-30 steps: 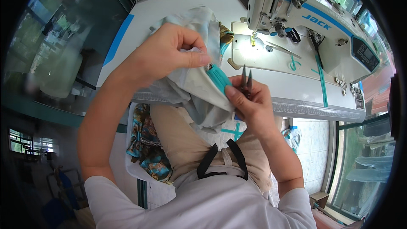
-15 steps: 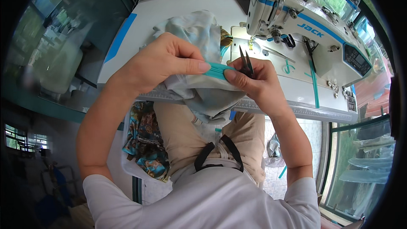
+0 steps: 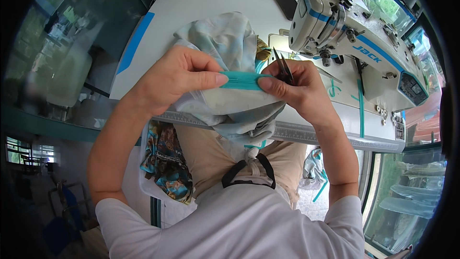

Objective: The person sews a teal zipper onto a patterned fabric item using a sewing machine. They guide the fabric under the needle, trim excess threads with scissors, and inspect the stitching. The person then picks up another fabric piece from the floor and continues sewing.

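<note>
My left hand [image 3: 179,77] pinches the left end of a teal zipper strip [image 3: 239,80] sewn to a pale blue-grey patterned garment [image 3: 230,43]. My right hand [image 3: 292,91] pinches the strip's right end and also holds small dark thread snips [image 3: 282,63], their blades pointing up and away. The strip is stretched level between both thumbs. The garment bunches on the white sewing table [image 3: 158,24] and hangs down over its front edge toward my lap.
A white and blue industrial sewing machine [image 3: 354,43] stands at the right of the table. A metal ruler strip [image 3: 316,134] runs along the table's front edge. A bin of colourful patterned cloth [image 3: 165,163] sits below left. A dark phone [image 3: 287,2] lies behind the garment.
Both hands have lifted the teal strip and pulled it out straight and level. The snips, earlier pointing at the fabric edge, now stick up behind my right fingers.
</note>
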Action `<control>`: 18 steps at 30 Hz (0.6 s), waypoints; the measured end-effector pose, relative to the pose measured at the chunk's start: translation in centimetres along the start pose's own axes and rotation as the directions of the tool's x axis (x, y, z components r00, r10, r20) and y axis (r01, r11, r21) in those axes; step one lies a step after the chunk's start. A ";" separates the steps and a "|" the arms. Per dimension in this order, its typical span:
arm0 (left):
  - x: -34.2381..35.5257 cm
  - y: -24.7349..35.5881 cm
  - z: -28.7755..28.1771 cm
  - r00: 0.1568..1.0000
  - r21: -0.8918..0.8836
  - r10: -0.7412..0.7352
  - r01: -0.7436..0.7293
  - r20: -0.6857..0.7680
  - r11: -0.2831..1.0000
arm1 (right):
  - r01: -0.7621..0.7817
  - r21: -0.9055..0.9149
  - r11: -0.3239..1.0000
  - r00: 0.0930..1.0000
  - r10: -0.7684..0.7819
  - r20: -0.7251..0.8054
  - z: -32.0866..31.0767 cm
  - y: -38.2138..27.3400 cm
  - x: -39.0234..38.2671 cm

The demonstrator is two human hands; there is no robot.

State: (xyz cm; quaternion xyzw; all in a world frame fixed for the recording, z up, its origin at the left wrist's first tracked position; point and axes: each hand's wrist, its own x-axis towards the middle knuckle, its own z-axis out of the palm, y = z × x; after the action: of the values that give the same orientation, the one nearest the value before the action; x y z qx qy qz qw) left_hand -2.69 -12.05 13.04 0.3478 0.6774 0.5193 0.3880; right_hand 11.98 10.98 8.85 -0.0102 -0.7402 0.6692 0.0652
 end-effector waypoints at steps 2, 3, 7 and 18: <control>0.0 -0.3 0.0 0.999 0.017 0.019 -0.019 -0.027 1.000 | 0.036 -0.019 0.999 0.999 -0.036 0.021 -0.3 0.5 0.2; 0.0 -0.6 0.1 0.999 0.008 0.029 -0.028 -0.044 1.000 | 0.044 -0.018 0.999 0.999 -0.044 0.019 -0.4 0.9 0.2; 0.5 -1.8 0.4 0.997 -0.019 0.031 -0.033 -0.066 0.999 | 0.030 0.010 0.999 1.000 -0.030 -0.006 -1.0 2.6 0.0; 2.5 -2.1 1.1 0.987 -0.122 -0.155 0.159 0.044 0.980 | 0.028 -0.127 0.992 0.995 -0.040 -0.089 -1.6 4.0 -0.5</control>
State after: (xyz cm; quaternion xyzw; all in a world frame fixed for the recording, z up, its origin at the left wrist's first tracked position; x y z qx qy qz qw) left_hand -3.03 -9.89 10.44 0.2770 0.6620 0.5225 0.4605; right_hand 12.33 12.97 4.99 -0.0321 -0.7771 0.6190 0.1094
